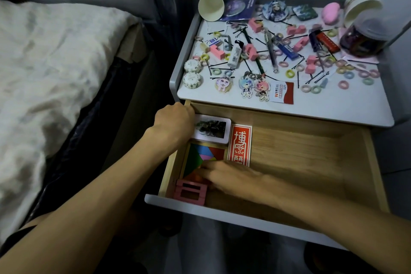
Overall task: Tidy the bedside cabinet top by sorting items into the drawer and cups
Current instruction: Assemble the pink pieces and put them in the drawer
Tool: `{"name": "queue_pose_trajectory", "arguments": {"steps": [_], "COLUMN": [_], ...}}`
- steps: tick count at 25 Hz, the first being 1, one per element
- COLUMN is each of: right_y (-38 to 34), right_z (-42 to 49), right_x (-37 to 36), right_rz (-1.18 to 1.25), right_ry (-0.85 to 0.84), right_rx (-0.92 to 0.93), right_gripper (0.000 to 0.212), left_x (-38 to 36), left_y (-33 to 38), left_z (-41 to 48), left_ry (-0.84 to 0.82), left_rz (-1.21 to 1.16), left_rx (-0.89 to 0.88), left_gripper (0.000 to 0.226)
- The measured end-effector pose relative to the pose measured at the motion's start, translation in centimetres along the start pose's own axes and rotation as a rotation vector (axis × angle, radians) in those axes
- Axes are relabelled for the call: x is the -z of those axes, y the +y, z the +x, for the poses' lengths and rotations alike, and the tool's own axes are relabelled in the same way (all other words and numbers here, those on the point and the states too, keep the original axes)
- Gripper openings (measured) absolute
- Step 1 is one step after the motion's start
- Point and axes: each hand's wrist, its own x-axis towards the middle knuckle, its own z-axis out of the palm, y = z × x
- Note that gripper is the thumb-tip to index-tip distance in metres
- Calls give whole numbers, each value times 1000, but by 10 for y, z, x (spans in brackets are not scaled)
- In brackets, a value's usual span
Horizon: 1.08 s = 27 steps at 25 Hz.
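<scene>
The wooden drawer (300, 158) of the bedside cabinet is pulled out. At its back left corner my left hand (174, 123) is curled over the left edge of a white-framed picture card (213, 129). My right hand (233, 177) lies with straight fingers on a colourful tangram puzzle (206, 153), just behind a stack of pink blocks (190, 191). A red printed card (241, 144) lies beside the puzzle. The cabinet top (333, 104) is strewn with hair rings, hairpins, pink blocks, pens and keychains. Two paper cups, one at the left (210, 5) and one at the right (360, 8), lie tipped at the back.
A bed with a cream cover (44, 73) stands close on the left. A clear-lidded jar (364, 38) sits at the top's back right. The drawer's right half shows bare wood. Its grey front panel (244, 213) juts toward me.
</scene>
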Motion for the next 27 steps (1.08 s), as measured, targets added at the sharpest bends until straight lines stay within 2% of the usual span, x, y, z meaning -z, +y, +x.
{"name": "queue_pose_trajectory", "arguments": {"steps": [3, 4, 8, 11, 13, 15, 17, 19, 24, 27], "right_y": [14, 15, 26, 52, 72, 92, 105, 118, 128, 118], "right_z": [-7, -14, -43, -42, -27, -9, 6, 17, 22, 7], "right_x": [15, 28, 98, 149, 174, 188, 193, 195, 204, 211], "right_rz": [-72, -40, 109, 137, 56, -32, -75, -138, -136, 118], "right_ry": [192, 269, 612, 862, 862, 752, 656, 621, 734, 844], "right_rx": [-126, -169, -367, -501, -583, -664, -720, -736, -738, -716], "right_gripper": [40, 37, 24, 21, 25, 39, 48, 43, 23, 24], "left_x": [8, 12, 37, 62, 73, 76, 72, 68, 69, 77], "left_y": [0, 0, 4, 8, 14, 19, 21, 21, 19, 20], "left_z": [-3, -2, 5, 34, 61, 88, 112, 133, 156, 144], "left_ry": [150, 217, 448, 559, 532, 512, 497, 484, 545, 645], "left_rz": [48, -5, -486, -693, -648, -524, -417, -347, -324, -274], "left_rx": [26, 19, -74, -133, -164, -184, -224, -259, -292, -280], "left_gripper": [23, 22, 18, 17, 29, 36, 33, 26, 10, 4]}}
